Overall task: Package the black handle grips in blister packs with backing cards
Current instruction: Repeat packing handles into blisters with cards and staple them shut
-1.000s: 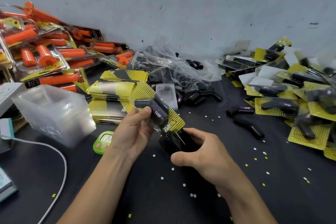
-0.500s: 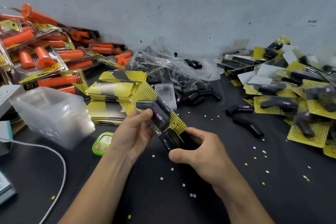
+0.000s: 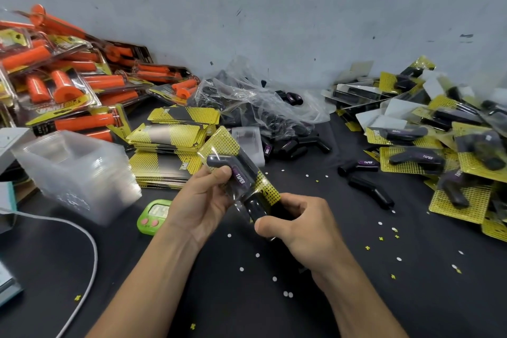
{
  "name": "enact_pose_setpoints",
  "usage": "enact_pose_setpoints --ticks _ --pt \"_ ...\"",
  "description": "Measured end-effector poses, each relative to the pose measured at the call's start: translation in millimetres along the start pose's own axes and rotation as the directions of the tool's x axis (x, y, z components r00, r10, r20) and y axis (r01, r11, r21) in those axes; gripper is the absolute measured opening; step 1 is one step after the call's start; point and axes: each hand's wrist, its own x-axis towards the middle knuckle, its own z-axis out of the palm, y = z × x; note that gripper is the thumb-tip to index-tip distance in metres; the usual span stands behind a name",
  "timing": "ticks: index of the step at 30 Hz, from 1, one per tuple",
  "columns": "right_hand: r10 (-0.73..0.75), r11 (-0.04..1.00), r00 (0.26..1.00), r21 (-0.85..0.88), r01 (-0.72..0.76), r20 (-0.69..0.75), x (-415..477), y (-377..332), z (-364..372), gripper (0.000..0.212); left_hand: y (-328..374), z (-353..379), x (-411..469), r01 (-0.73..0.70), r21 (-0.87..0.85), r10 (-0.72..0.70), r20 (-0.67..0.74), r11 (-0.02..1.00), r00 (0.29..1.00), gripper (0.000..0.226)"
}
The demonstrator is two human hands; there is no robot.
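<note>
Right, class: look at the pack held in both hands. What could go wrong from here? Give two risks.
1. The left hand pinches the clear pack while the right hand squeezes its lower end; the yellow card could crease or sit crooked.
2. The black grip might slip out and get lost among the loose grips on the table.

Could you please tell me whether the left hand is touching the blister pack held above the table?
Touching. The head view shows the left hand gripping the blister pack, its thumb pressed on the clear plastic front.
</note>
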Motion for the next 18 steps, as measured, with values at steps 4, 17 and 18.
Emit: enact_pose_setpoints --ticks 4,17,18 --pt "0.034 0.988 0.982 0.142 -0.061 0.185 6 1 -13 0.042 -6 3 3 -0.046 0.033 0.050 -0.115 0.998 0.992 0.031" --pt "-0.572 0.808 0.652 -0.482 0.340 -0.498 -2 4 6 0.028 -2 3 2 0.050 0.004 -0.049 -0.129 0.999 0.990 0.052" --pt "-0.597 0.796 0.646 -0.453 0.401 -0.476 -8 2 14 0.026 -2 2 2 0.053 0.006 -0.052 -0.116 0.999 0.992 0.051"
